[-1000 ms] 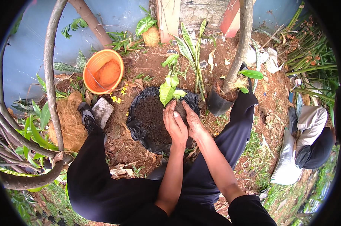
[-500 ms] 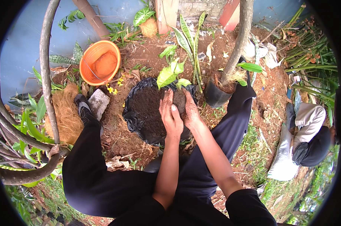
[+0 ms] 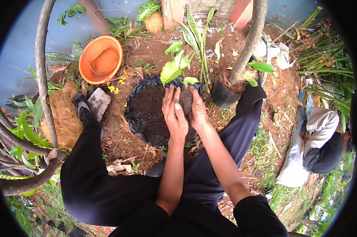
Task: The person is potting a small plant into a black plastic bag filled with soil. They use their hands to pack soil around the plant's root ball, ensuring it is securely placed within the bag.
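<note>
Honestly, both hands lie flat with fingers spread, left hand (image 3: 174, 114) and right hand (image 3: 197, 110) pressing soil in the black grow bag (image 3: 137, 120) beside the seedling (image 3: 174, 69); gentle, even firming probably works best.

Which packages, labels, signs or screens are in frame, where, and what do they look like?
No labels, signs or screens.
Black plastic grow bag: centre, under both hands, round, crumpled rim, full of dark soil.
Small black plastic pot: right of the bag, at a trunk's base.
White sack: right, on the ground, long, slumped.
</note>
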Demonstrator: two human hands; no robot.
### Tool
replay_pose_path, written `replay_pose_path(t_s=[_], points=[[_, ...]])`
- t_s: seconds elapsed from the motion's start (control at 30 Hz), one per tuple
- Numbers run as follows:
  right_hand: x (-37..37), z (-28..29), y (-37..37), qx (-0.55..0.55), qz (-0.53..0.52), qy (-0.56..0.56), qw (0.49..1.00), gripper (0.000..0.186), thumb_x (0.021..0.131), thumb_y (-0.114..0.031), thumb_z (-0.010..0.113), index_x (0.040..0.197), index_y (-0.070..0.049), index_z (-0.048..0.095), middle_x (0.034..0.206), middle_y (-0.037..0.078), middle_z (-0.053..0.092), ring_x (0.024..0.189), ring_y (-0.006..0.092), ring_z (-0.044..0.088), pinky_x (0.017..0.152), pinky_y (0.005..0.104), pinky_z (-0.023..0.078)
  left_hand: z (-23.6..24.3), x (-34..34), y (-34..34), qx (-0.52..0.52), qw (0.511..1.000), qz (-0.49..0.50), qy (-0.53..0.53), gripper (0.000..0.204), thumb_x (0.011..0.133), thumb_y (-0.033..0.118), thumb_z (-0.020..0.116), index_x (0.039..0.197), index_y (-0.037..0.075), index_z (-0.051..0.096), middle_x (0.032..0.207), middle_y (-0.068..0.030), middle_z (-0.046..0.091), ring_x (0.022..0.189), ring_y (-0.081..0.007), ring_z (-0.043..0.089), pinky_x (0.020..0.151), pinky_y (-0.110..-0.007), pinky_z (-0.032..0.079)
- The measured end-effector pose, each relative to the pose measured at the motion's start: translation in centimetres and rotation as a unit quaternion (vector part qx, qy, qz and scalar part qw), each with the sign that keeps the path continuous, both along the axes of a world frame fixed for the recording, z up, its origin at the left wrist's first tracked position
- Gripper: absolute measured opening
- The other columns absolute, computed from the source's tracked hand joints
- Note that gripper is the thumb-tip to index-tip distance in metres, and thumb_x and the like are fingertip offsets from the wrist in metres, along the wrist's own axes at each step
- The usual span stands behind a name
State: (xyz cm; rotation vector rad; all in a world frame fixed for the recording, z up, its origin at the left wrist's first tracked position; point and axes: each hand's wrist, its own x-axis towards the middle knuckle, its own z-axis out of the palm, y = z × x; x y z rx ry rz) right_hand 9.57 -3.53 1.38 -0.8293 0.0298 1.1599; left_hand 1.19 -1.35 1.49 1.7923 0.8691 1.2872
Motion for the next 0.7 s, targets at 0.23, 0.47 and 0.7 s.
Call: replay_pose_path(t_s=[0.23,0.47,0.7], points=[[-0.5,0.2,-0.4,-0.039,-0.011,-0.02,0.999,0.037,0.102,-0.031,0.048,0.123,-0.001,0.056,0.11,0.006,0.063,0.093,0.0165,0.061,0.083,0.0332,0.05,-0.9,0.5,-1.1,-0.115,0.991,-0.005,-0.073,0.055,0.106,0.034,0.028,0.129,-0.004,0.058,0.148,-0.0182,0.044,0.138,-0.0313,0.04,0.114,-0.043,0.03],[-1.2,-1.4,-0.3,-0.076,-0.019,-0.219,0.973,0.05,0.102,-0.034,0.049,0.13,0.007,0.053,0.13,0.011,0.056,0.124,0.0161,0.045,0.106,0.0313,0.034,2.2,-1.1,1.7,-0.363,0.896,0.01,-0.257,0.065,0.106,0.048,0.02,0.147,0.0,0.037,0.154,-0.0166,0.034,0.144,-0.0292,0.03,0.117,-0.044,0.021],[-4.3,0.0,-0.5,-0.058,-0.002,-0.352,0.934,0.034,0.102,-0.025,0.048,0.103,0.006,0.062,0.091,0.003,0.061,0.087,0.0095,0.049,0.079,0.0276,0.043,1.2,-0.8,1.1,-0.377,0.91,0.031,-0.17,0.057,0.106,0.036,0.021,0.133,-0.003,0.054,0.121,-0.0136,0.063,0.106,-0.0222,0.061,0.096,-0.034,0.045]])
